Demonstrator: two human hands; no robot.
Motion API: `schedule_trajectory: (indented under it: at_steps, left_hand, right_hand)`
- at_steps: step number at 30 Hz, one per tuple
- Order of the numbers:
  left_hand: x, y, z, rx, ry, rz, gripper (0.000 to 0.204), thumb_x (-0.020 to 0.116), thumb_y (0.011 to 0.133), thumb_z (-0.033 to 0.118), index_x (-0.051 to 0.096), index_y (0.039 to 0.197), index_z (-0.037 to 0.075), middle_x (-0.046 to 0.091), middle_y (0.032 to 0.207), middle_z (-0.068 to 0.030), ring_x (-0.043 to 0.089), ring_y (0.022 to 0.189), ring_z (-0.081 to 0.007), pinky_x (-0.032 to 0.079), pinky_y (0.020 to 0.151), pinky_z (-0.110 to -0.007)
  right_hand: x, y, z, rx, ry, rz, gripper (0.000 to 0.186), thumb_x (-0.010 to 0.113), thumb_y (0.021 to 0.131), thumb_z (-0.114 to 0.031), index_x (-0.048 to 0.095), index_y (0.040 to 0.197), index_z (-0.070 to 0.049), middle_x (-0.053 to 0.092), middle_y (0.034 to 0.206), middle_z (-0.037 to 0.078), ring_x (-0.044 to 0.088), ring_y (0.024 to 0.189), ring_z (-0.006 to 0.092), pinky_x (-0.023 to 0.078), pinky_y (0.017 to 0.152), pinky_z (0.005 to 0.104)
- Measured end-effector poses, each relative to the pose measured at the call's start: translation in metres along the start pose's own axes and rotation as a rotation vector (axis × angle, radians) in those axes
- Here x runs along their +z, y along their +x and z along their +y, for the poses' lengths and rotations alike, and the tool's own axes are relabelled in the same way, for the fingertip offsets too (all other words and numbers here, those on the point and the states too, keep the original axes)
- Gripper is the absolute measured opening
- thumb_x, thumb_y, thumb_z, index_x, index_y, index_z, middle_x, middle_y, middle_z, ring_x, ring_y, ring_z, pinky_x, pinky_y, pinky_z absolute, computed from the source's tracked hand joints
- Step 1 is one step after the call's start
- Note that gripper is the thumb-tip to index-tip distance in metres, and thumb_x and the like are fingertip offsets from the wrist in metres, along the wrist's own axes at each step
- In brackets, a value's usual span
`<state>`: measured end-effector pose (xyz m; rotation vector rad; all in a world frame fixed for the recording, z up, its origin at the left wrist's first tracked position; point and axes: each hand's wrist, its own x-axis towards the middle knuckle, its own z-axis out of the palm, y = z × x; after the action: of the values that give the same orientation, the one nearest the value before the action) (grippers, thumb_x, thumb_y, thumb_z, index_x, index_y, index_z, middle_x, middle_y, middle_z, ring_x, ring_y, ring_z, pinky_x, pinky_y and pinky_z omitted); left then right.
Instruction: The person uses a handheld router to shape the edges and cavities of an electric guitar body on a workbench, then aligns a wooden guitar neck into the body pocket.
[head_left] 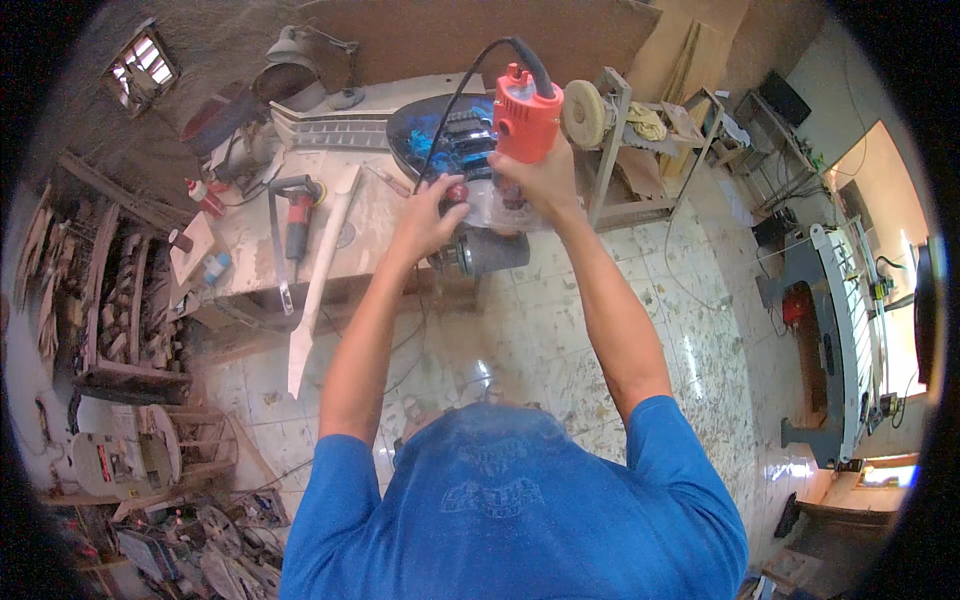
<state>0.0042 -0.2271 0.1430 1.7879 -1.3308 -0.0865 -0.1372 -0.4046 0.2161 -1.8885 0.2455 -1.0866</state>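
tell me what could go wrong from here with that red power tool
The black cord hangs down beside the left hand, so it might snag. If the red power tool slips in the right hand, it could mark the guitar. The long pale wood strip juts past the bench and might get knocked.

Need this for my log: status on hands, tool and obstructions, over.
Left hand on dark red knob; right hand gripping red power tool. Tool by blue-black guitar body. Black cord crosses guitar body in this view.
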Motion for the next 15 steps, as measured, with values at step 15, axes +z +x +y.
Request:
schedule_trajectory:
  at_steps: [15]
  left_hand:
    - [0.0048,0.0013,-0.0016,-0.096,-0.112,0.005,0.041,0.079,0.093,0.027,0.074,0.130,0.010,0.076,0.124,-0.0239,0.055,0.146,-0.0322,0.044,0.116,-0.041]
  right_hand:
    - [-0.0035,-0.0070,0.0023,0.004,-0.017,0.031,0.049,0.090,0.079,-0.012,0.066,0.120,-0.003,0.073,0.101,0.004,0.071,0.083,0.0125,0.059,0.070,0.0305]
